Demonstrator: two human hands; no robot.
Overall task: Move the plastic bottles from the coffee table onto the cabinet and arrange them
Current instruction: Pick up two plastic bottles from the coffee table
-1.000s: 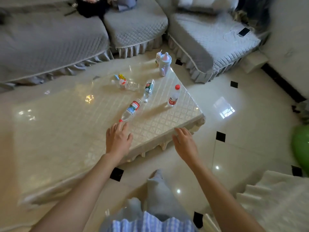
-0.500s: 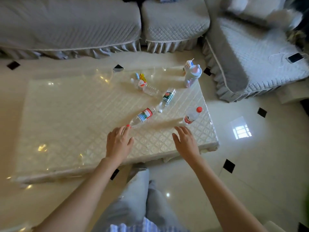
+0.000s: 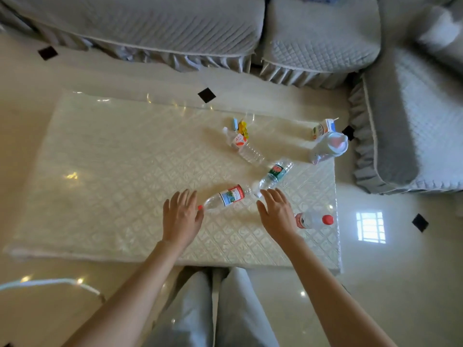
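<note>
Several clear plastic bottles lie on the cream coffee table [image 3: 105,171]. A red-capped bottle with a red and white label [image 3: 226,197] lies on its side between my hands. My left hand [image 3: 181,217] is open, its fingers at that bottle's cap. My right hand [image 3: 276,214] is open over the white cap of a green-label bottle [image 3: 274,175]. A red-capped bottle [image 3: 313,219] stands just right of my right hand. Farther back lies a bottle with an orange label [image 3: 244,147]. A tall white bottle with a pink lid [image 3: 328,149] stands at the far right corner.
A small drink carton [image 3: 323,127] stands behind the tall bottle, and a blue and a yellow small item [image 3: 238,125] lie near the far edge. A grey sofa [image 3: 175,28] runs along the back and right. My legs [image 3: 215,309] touch the table's near edge.
I have stepped closer and the view has tilted down onto the table. Both hands have moved forward over the table to the lying bottles; the right hand passed the upright red-capped bottle.
</note>
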